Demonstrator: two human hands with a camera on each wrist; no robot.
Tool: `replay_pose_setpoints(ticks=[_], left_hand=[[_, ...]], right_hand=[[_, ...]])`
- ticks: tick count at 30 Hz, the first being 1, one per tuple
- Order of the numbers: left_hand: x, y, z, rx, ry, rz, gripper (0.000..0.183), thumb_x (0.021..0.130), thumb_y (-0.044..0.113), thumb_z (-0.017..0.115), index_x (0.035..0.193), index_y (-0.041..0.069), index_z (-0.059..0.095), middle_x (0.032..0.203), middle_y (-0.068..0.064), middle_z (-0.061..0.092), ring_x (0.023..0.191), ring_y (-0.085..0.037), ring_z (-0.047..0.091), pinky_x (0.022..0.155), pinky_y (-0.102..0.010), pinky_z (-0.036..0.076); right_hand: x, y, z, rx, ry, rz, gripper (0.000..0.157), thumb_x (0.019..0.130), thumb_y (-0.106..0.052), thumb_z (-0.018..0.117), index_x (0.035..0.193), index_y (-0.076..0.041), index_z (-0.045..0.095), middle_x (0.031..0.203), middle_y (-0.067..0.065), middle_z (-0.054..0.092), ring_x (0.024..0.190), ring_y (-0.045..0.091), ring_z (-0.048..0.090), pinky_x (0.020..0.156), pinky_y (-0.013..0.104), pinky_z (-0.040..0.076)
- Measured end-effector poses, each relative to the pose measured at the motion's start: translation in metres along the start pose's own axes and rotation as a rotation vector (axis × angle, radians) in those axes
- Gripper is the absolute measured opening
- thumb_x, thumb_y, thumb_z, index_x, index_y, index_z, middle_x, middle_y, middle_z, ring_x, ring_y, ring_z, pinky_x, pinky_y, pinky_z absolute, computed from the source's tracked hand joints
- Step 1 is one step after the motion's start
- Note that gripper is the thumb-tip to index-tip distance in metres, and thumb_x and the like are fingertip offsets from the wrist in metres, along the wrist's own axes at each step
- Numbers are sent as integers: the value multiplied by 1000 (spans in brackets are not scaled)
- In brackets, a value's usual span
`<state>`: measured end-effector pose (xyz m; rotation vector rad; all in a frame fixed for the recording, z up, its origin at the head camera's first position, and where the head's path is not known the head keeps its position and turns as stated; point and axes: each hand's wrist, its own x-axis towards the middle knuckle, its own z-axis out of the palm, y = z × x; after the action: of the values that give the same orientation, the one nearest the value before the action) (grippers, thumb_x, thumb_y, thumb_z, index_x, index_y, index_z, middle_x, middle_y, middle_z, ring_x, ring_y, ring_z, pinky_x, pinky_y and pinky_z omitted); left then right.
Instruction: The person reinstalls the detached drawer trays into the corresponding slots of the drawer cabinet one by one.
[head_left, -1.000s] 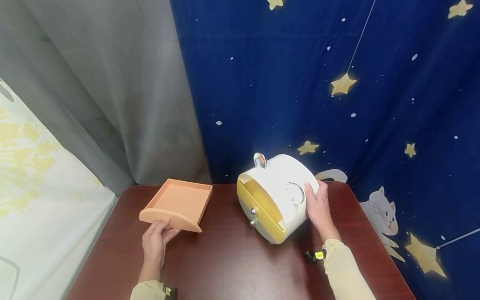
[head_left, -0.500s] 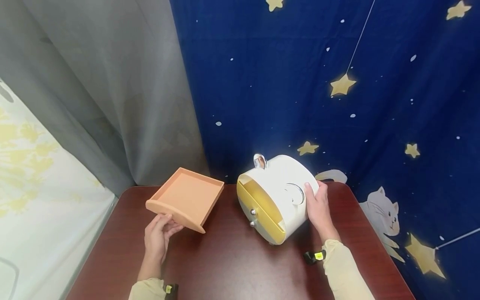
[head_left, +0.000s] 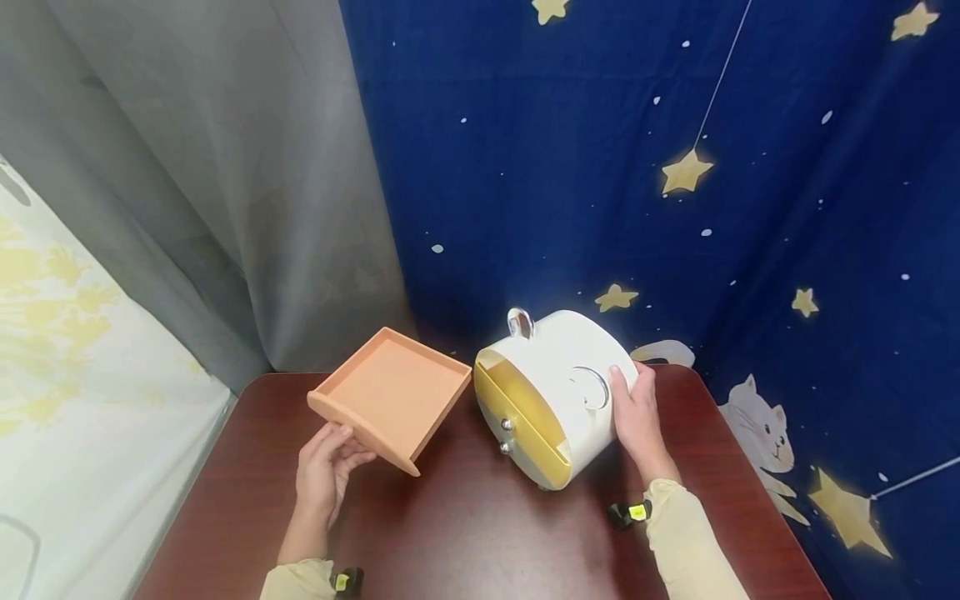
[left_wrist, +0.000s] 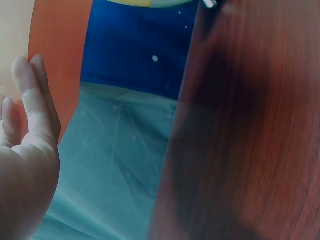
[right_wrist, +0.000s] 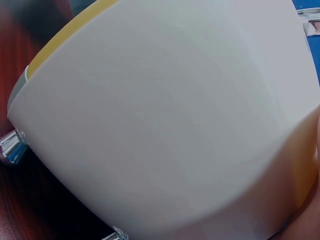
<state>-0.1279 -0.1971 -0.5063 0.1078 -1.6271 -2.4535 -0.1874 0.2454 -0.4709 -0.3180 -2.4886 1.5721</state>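
Observation:
In the head view, my left hand (head_left: 324, 471) grips an orange drawer (head_left: 397, 390) by its curved front. The drawer is held tilted above the table, its tray side facing up and bare. The left wrist view shows my fingers (left_wrist: 36, 102) against the drawer's orange underside (left_wrist: 62, 50). On the right, my right hand (head_left: 637, 412) holds the back end of a white rounded drawer box (head_left: 555, 354). A yellow drawer (head_left: 517, 396) and a grey drawer (head_left: 498, 425), each with a silver knob, sit in its front below an open slot. The box's white side (right_wrist: 165, 110) fills the right wrist view.
A dark red-brown wooden table (head_left: 465, 533) lies beneath both hands. Behind it hang a grey curtain (head_left: 315, 183) and a blue star-patterned curtain (head_left: 540, 167). A silver ear-shaped piece (head_left: 520, 322) stands up from the box, and short silver feet (right_wrist: 12, 147) support it.
My left hand has moved the orange drawer up and to the right, turning it so that its far corner comes close to the box's front. The right hand and the box have stayed put.

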Motion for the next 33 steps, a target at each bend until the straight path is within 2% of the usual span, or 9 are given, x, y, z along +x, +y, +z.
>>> replay_pose_setpoints(ticks=[7,12,21,29,33], left_hand=[[-5,3,8,41,-50,4,27,104,6,46,83,9,64,86,-1,71,71,-14,73,65,-31,61],[-9,6,12,54,-94,2,25,105,8,46,96,11,69,92,0,70,73,-14,73,65,-31,61],[-13,8,16,40,-190,7,28,104,4,42,122,3,64,98,0,70,77,-13,73,64,-29,60],[-15,7,21,55,-241,-8,30,104,5,43,126,-3,61,101,0,67,77,-12,72,65,-30,60],[-16,7,23,64,-267,-16,28,103,5,43,121,1,64,101,0,67,77,-12,72,65,-30,60]], right_hand=[[1,2,1,0,5,-8,73,104,-58,40,153,-7,21,153,22,35,140,36,38,124,55,25],[0,3,1,-1,11,-15,73,104,-58,40,152,-7,22,153,22,36,139,36,38,124,55,25],[0,2,1,1,23,-26,71,105,-56,39,152,-5,23,153,23,35,139,36,38,123,55,26],[0,2,2,-2,27,-18,71,104,-57,40,151,-6,23,153,23,36,139,37,39,122,55,27],[-1,2,2,-3,26,-16,71,104,-56,40,152,-6,23,152,22,36,139,37,39,123,56,26]])
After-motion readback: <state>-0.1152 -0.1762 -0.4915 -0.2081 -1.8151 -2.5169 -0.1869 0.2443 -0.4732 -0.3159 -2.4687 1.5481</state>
